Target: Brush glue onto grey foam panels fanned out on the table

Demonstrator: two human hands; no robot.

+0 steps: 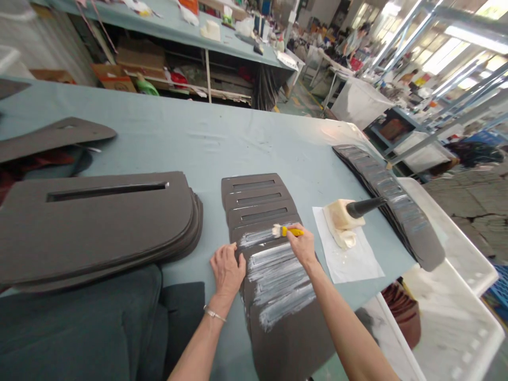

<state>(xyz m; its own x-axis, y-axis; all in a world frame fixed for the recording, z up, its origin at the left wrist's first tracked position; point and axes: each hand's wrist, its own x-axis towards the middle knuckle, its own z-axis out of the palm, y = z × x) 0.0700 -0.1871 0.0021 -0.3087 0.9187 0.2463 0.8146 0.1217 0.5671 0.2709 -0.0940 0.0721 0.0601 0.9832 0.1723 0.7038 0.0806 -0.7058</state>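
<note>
My right hand grips a small paintbrush with a yellow handle. Its white-coated bristles rest on a row of overlapping dark grey panels, beside a slot. White, glue-like streaks cover the nearer panels, while the farther ones show bare slots. Thumb apart from the fingers, my left hand lies at the panels' left edge and holds nothing. To the right, a cream-coloured container with a black conical spout stands on a white sheet, a white blob at its foot.
A thick stack of larger slotted grey panels sits left, with dark folded fabric in front. More streaked panels fan along the table's right edge, near white plastic trays. Another table stands behind; a person is far off.
</note>
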